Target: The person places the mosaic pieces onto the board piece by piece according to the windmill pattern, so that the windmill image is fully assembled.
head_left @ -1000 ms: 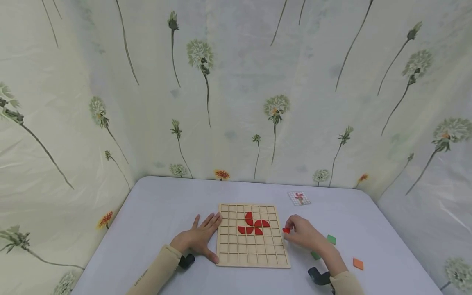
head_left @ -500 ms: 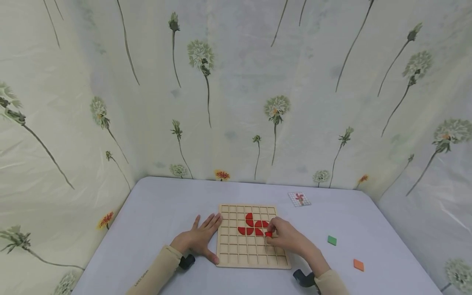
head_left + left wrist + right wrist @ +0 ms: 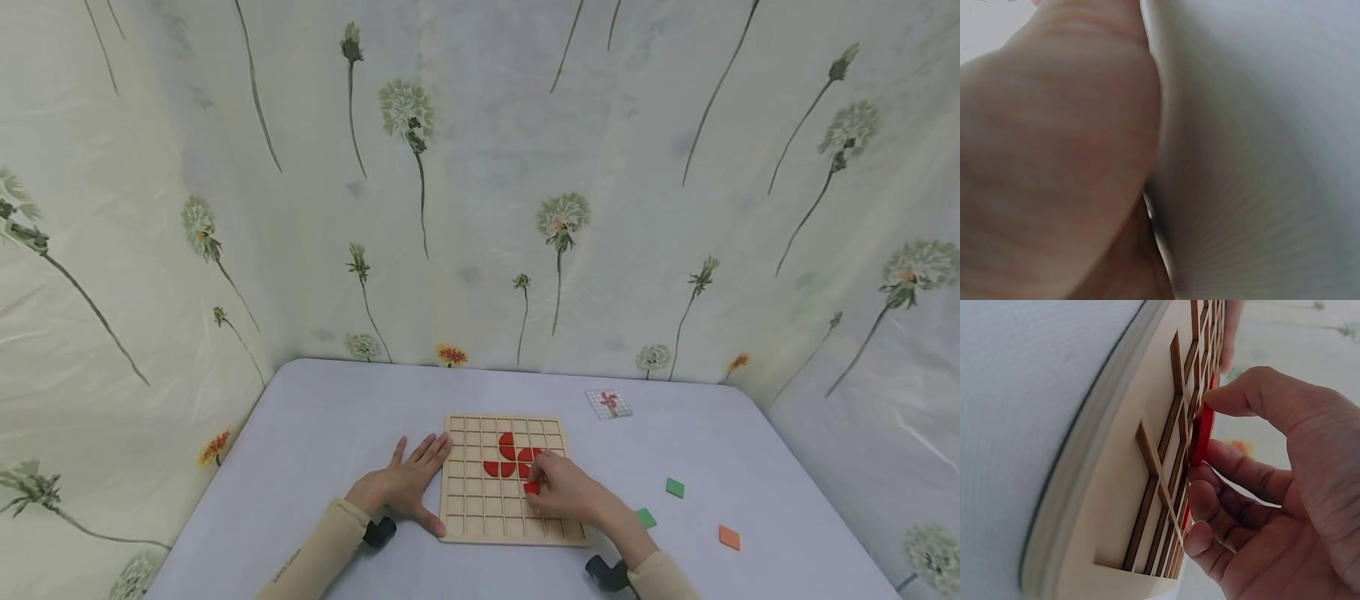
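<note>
In the head view a wooden grid board [image 3: 480, 517] lies on the table, with several red pieces [image 3: 507, 452] set in its squares. My left hand [image 3: 407, 487] is spread out at the board's left side, fingertips and thumb touching its edge. Over the middle of the board, my right hand [image 3: 567, 492] pinches a red piece [image 3: 1202, 434] between thumb and finger. The right wrist view shows this piece on edge, close to the grid; whether it touches the board I cannot tell. The right fingers hide some red pieces. Only blurred skin and a pale surface fill the left wrist view.
A small card [image 3: 608, 403] with a red pattern lies behind the board to the right. On the right of the table are a green tile [image 3: 675, 487], another green tile [image 3: 646, 518] partly by the right forearm, and an orange tile [image 3: 729, 537]. A flowered curtain surrounds the table.
My right hand has carried the red piece leftward from beside the board's right edge to over its middle. The left hand has stayed in place.
</note>
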Tool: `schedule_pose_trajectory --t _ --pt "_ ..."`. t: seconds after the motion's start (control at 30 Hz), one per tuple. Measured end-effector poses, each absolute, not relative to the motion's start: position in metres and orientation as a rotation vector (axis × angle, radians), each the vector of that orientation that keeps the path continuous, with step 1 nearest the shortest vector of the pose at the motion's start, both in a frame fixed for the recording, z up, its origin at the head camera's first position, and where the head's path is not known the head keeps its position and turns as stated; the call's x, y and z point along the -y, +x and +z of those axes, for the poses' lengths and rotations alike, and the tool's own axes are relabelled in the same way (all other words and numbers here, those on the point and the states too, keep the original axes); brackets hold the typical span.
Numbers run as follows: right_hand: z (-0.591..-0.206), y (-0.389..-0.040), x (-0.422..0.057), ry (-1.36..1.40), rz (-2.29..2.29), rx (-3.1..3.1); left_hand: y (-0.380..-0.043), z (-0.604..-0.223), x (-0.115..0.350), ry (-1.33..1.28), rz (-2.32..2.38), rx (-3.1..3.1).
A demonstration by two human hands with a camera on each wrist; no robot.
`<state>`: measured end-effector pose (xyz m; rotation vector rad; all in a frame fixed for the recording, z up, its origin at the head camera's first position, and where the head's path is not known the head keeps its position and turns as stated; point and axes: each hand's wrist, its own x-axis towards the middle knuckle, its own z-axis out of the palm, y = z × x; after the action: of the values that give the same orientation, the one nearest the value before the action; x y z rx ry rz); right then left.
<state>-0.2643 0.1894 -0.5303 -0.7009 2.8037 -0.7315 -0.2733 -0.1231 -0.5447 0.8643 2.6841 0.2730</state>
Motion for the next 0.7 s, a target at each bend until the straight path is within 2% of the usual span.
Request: schedule_pose_trajectory --t 0.7 --pt "-0.5329 -0.2633 -0.1884 -0.776 -0.710 -2.840 -0.2729 -0.5456 0.1224 0.843 0.260 -2.686"
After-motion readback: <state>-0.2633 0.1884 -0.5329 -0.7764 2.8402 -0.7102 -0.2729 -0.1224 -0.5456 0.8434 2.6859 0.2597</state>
